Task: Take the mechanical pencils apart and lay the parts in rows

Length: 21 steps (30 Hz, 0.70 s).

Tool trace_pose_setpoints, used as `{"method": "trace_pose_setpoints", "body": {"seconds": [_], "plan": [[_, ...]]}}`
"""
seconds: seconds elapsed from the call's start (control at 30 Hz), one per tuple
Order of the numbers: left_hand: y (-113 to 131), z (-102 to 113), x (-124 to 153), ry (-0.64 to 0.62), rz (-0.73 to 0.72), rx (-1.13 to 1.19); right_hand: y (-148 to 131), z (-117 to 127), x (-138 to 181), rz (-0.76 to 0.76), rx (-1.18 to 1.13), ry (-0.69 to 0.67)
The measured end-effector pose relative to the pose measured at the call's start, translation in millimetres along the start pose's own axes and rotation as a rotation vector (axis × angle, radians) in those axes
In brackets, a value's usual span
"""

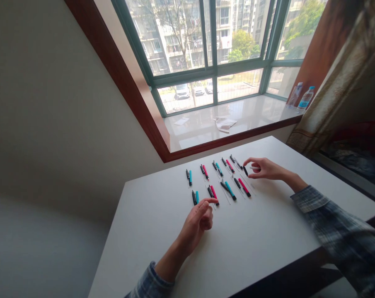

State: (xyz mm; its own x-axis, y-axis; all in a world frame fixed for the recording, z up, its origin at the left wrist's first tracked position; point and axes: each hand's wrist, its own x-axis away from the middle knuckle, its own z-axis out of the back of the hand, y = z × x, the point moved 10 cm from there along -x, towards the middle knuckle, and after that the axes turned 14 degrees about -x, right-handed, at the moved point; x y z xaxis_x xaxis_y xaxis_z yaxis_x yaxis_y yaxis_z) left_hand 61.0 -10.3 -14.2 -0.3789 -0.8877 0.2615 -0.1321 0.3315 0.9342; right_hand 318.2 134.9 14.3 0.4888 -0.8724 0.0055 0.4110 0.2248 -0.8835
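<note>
Two rows of pen parts lie on a white table, including black pen pieces (237,183), teal barrels (230,191), red barrels (244,187) and thin white rods that look like refills. My left hand (198,217) hovers at the near row, index finger stretched over a red barrel (214,192) and the other fingers loosely curled; nothing shows in it. At the far row's right end, my right hand (264,169) pinches a short black pen piece (245,170) between thumb and index finger. A white rod (255,167) shows by its curled fingers.
The white table (162,244) has its far edge below a windowsill (196,135) that carries crumpled paper (224,123) and two plastic bottles, one with a blue cap (305,99). A curtain (339,78) hangs at the right. A wall stands at the left.
</note>
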Motion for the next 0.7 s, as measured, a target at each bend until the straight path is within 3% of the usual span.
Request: {"method": "trace_pose_setpoints", "body": {"seconds": [0.13, 0.7], "plan": [[-4, 2, -4, -0.015, 0.03, 0.052, 13, -7, 1, -0.03, -0.068, -0.012], [-10, 3, -8, -0.01, 0.082, 0.1, 19, -7, -3, -0.086, -0.035, 0.008]]}}
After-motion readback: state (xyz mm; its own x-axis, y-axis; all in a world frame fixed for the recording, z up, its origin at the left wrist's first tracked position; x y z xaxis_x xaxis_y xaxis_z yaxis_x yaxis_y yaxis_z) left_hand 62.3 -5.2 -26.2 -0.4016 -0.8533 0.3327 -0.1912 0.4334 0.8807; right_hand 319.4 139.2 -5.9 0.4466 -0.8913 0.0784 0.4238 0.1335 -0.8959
